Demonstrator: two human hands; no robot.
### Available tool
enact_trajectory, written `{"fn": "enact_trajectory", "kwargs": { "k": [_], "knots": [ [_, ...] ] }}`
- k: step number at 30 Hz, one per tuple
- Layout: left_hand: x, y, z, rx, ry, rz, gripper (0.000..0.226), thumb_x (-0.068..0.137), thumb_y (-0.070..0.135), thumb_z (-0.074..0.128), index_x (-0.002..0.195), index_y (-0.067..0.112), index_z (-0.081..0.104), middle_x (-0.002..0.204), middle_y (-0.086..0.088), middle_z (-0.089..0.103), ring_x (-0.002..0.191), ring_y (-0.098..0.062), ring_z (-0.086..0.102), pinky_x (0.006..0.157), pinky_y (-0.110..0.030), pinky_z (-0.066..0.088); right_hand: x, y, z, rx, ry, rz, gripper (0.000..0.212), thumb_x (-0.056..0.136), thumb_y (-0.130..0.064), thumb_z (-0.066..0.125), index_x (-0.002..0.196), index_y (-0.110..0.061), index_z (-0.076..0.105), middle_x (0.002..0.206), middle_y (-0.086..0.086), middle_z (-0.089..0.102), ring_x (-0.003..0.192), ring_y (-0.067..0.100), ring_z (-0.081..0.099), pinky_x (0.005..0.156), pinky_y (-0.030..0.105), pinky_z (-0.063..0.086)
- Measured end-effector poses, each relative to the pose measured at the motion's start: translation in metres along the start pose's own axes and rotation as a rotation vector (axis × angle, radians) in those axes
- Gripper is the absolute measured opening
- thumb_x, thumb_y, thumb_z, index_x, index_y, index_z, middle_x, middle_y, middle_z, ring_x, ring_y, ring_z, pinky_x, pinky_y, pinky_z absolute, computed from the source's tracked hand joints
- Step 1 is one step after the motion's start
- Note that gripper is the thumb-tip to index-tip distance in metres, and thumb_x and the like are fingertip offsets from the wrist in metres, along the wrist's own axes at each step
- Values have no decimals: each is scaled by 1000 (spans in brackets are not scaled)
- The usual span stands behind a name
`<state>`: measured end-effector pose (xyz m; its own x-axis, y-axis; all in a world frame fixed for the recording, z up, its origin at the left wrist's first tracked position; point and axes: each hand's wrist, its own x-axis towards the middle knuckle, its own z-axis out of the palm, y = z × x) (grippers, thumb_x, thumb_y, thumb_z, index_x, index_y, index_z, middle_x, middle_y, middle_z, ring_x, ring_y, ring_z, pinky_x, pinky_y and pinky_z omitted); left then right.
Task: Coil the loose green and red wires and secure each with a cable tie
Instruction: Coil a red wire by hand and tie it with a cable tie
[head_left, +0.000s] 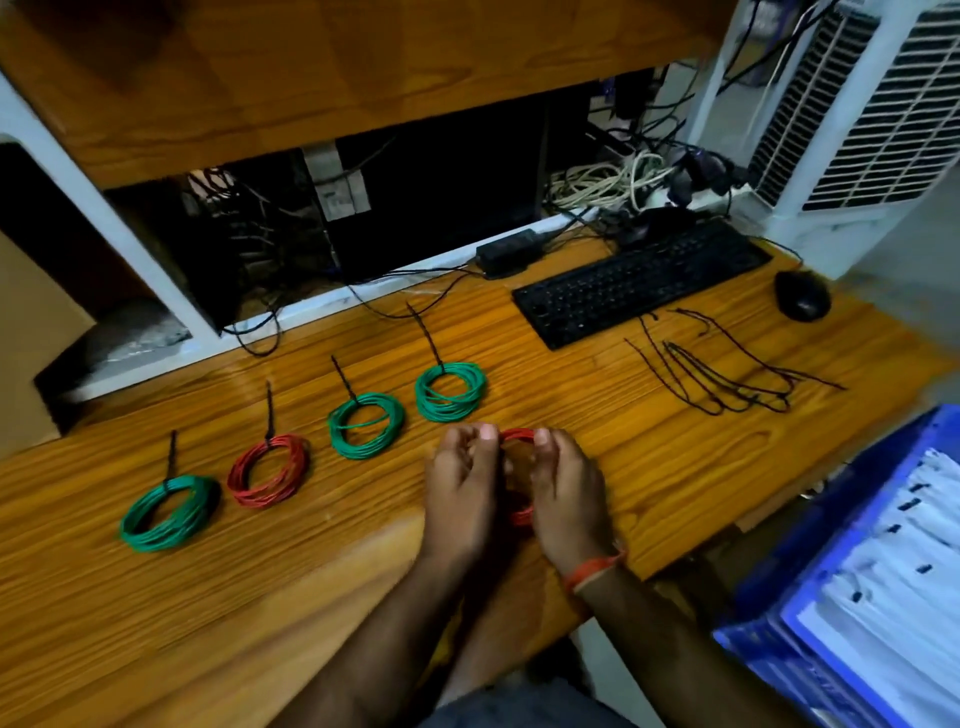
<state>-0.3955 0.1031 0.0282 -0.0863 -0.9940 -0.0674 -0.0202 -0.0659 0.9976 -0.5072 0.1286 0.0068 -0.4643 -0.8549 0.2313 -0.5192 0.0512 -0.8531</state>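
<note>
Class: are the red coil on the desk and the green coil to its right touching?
Apart. The head view shows bare desk between the red coil and green coil.

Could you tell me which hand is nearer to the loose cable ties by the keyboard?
Right. The right hand lies nearer the cable ties; the left hand lies beyond it, farther away.
</note>
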Motion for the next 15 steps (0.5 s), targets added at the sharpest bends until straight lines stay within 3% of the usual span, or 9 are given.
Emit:
{"fn": "enact_trajectory", "kwargs": {
  "k": [1,3,6,9,13,15],
  "knots": [
    [3,-5,12,-48,-32,-16,24,107,31,52,105,9,61,78,-2,65,71,-17,59,64,-32,46,8,10,-7,3,9,27,51,103,-55,29,91,-19,63,76,-4,67,68,13,63,59,29,46],
    [8,-11,36,-144,-82,-66,23,107,28,52,111,6,57,79,-1,63,68,-14,56,62,-31,44,22,31,-23,-16,0,41,54,103,-57,29,96,-17,65,78,-1,67,71,20,64,58,34,45],
    [13,-23,70,-239,-53,-132,15,107,25,52,103,10,53,75,-1,55,62,-12,47,58,-30,38,44,52,-49,-38,-129,22,46,107,-51,34,95,-19,65,71,-8,58,66,20,59,57,30,33],
    [16,-34,96,-306,9,-173,12,107,17,49,96,12,50,73,-3,54,60,-15,44,60,-33,35,65,67,-73,-164,-255,-36,44,107,-51,36,92,-20,64,73,-6,57,68,17,56,57,28,36],
    [16,-39,114,-269,44,-196,16,107,12,49,91,13,51,67,-1,56,58,-18,44,63,-33,34,97,84,-102,-481,-46,-166,14,99,-21,62,92,-10,68,87,12,63,87,31,57,80,43,50],
    [17,-40,115,-231,47,-183,18,107,14,49,90,14,52,69,0,58,61,-19,46,66,-36,36,116,86,-113,-530,37,-145,14,95,-19,67,93,-6,71,90,16,64,90,36,57,88,46,49]
  ]
}}
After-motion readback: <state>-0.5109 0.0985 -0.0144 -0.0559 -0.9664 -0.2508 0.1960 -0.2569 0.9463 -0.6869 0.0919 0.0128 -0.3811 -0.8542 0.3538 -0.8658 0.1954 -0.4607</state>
